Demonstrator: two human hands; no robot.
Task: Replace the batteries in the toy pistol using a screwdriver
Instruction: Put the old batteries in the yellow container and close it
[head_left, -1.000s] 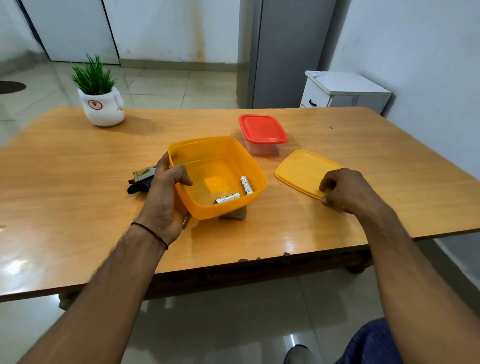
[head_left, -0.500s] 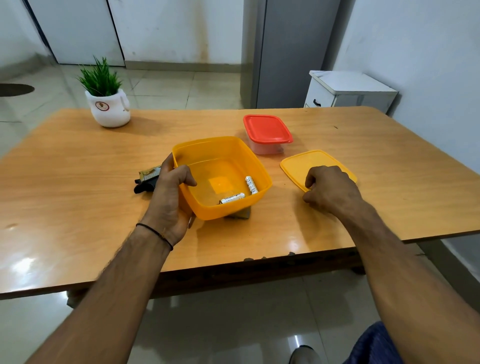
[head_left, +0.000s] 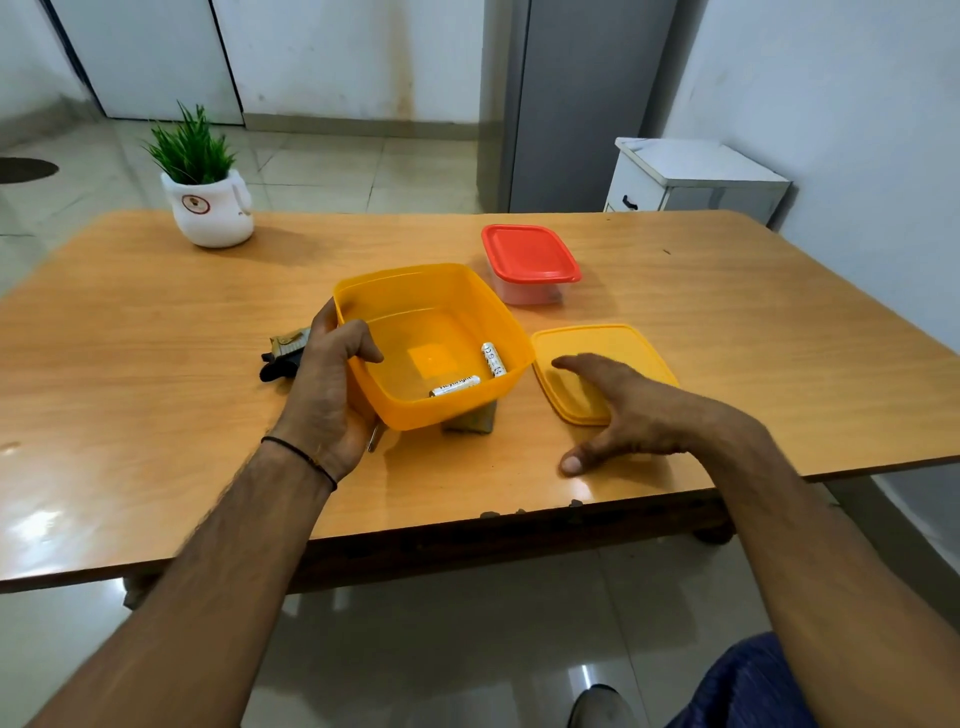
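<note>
My left hand (head_left: 327, 395) grips the near-left rim of a yellow box (head_left: 415, 291), which is tilted up off the table. Two white batteries (head_left: 475, 371) lie on the box floor. Behind my left hand a dark toy pistol (head_left: 283, 353) shows partly. A small grey-green piece (head_left: 475, 420) lies under the box's near edge, and a thin metal tip (head_left: 373, 439) pokes out below my left palm. My right hand (head_left: 618, 410) hovers with spread fingers over the near edge of the yellow lid (head_left: 618, 345) and holds nothing.
A clear box with a red lid (head_left: 527, 260) stands behind the yellow box. A white pot with a green plant (head_left: 208, 208) sits at the table's far left. The wooden table (head_left: 156, 415) ends just below my hands. A white cabinet (head_left: 696, 182) stands beyond the table.
My right hand left the lid's edge, moved left toward the box and opened its fingers. My left hand kept its grip on the tilted box.
</note>
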